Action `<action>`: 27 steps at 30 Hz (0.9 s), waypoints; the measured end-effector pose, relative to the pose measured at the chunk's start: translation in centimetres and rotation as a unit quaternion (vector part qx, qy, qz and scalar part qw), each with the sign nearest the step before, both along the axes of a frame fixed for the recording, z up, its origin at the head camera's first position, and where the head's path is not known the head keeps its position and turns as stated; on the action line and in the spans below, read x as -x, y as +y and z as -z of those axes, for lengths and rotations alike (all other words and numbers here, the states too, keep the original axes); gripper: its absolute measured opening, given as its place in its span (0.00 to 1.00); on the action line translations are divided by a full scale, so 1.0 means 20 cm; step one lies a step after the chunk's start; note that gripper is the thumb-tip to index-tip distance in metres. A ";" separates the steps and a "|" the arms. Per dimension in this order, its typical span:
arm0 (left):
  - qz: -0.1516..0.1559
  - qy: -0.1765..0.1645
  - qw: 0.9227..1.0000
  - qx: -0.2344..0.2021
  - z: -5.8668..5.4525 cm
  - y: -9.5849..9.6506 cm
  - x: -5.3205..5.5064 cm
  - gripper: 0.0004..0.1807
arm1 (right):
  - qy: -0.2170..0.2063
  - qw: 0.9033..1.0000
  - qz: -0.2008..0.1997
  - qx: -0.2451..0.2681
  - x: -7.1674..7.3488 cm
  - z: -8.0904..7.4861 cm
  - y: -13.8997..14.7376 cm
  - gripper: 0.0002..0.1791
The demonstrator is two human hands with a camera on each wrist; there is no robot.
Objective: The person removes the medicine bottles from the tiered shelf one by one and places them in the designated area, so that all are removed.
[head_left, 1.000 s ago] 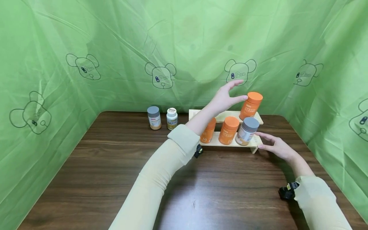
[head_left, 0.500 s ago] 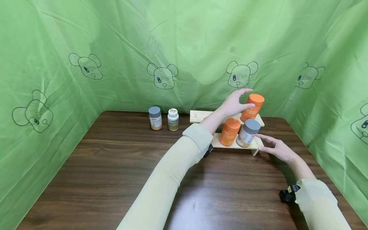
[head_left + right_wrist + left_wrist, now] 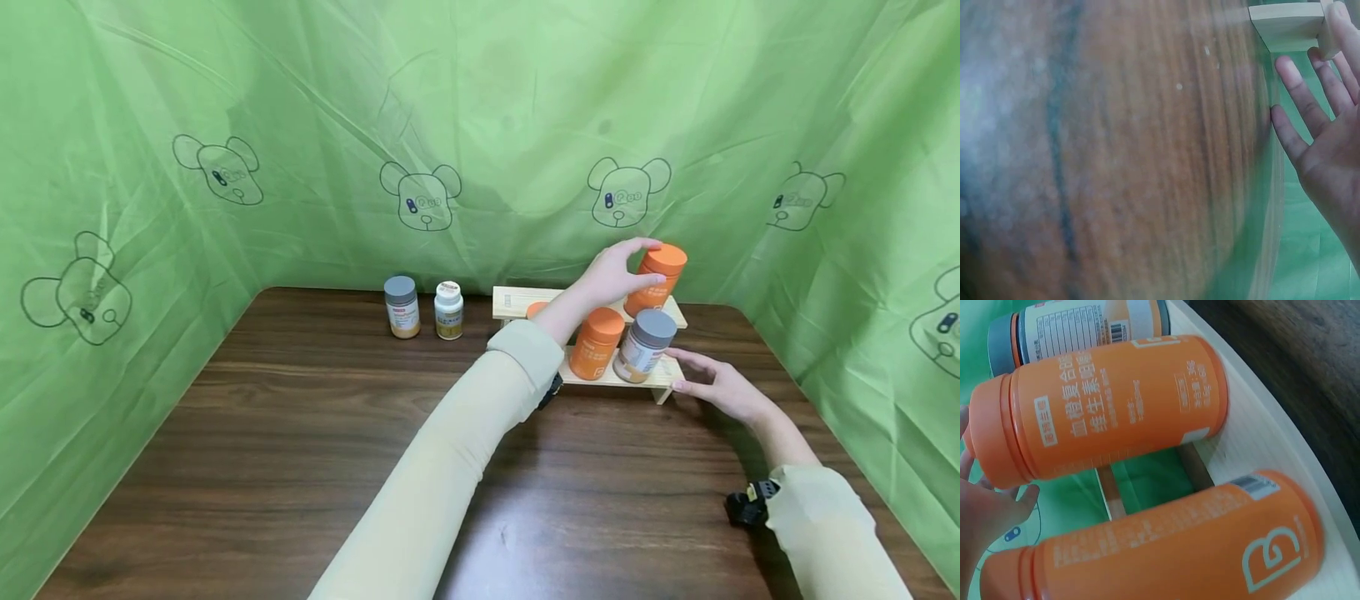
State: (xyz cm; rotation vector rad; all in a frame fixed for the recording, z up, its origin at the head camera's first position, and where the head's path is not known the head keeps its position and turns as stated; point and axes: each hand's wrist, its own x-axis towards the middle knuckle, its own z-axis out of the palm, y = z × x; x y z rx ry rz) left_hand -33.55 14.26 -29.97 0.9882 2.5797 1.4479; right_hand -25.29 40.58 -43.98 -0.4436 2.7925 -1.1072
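Note:
My left hand (image 3: 606, 275) is at an orange vitamin bottle (image 3: 651, 287) on the upper step at the back, its thumb in front and fingers at the far side, gripping it. That bottle stands upright. My right hand (image 3: 726, 389) pinches the right end of the two-step wooden rack (image 3: 667, 372) between thumb and fingers; in the right wrist view the other fingers (image 3: 1300, 94) reach out loosely. On the lower step stand an orange bottle (image 3: 596, 346), a grey-capped bottle (image 3: 642, 350) and another orange bottle (image 3: 536, 309), mostly hidden behind my left wrist.
Further left on the dark wooden table (image 3: 300, 433) stand a grey-capped bottle (image 3: 402, 308) and a small white-capped bottle (image 3: 449, 312). Green cloth (image 3: 322, 125) with bear drawings hangs behind and at both sides.
My left hand has moved right and down, from apart at the fingers to around the orange bottle on the upper step. My right hand stays at the rack's end.

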 end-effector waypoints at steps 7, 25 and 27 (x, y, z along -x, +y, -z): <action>-0.013 -0.002 0.999 -0.034 0.00 0.02 -0.01 0.23 | 0.003 1.000 0.002 0.001 0.01 0.01 0.00 0.32; -0.019 -0.016 0.995 -0.098 0.03 0.00 0.00 0.19 | 0.001 1.000 -0.002 0.010 0.01 0.01 0.00 0.32; -0.020 -0.013 0.995 -0.098 0.03 0.00 0.00 0.19 | 0.003 1.000 -0.001 0.004 0.01 0.01 0.00 0.32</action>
